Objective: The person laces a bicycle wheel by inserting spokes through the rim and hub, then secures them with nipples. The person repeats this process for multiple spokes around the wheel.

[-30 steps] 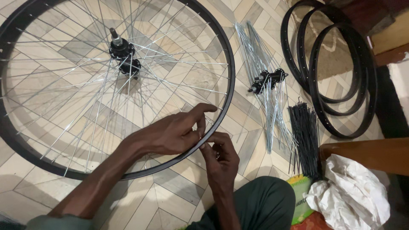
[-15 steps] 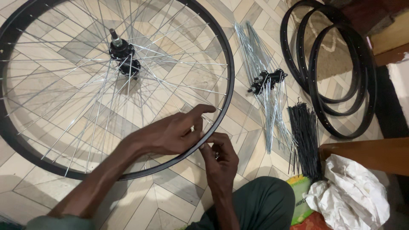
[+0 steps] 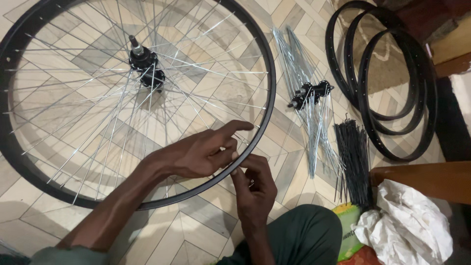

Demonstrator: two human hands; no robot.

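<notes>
bicycle wheel (image 3: 73, 98), black-rimmed and partly laced with silver spokes, lies flat on the patterned tile floor (image 3: 196, 235), filling the view from 9 to 12 o'clock, its hub (image 3: 145, 69) standing up near 11 o'clock. the hands meet at the rim's near edge, close to centre, around 6 o'clock of the wheel itself. the left hand (image 3: 201, 154) rests across the rim from inside, forefinger stretched out along it, the other fingers curled loosely over a spoke end; it looks to be steadying rather than gripping hard. the right hand (image 3: 255, 186) comes up from below, thumb and fingertips pinched tight at the rim's outer face on something too small to make out, probably a nipple.

judging from this, the step goes well if the left hand keeps the spoke end seated in its rim hole while the right turns squarely, not cross-threaded, and only snug for now.

no true containers show. at 3 o'clock lie three bare black rims (image 3: 387, 83); nearer centre, a loose hub with a fan of silver spokes (image 3: 309, 93); at 4 o'clock a bundle of black spokes (image 3: 353, 162) and crumpled white plastic (image 3: 407, 225), its contents hidden.
</notes>
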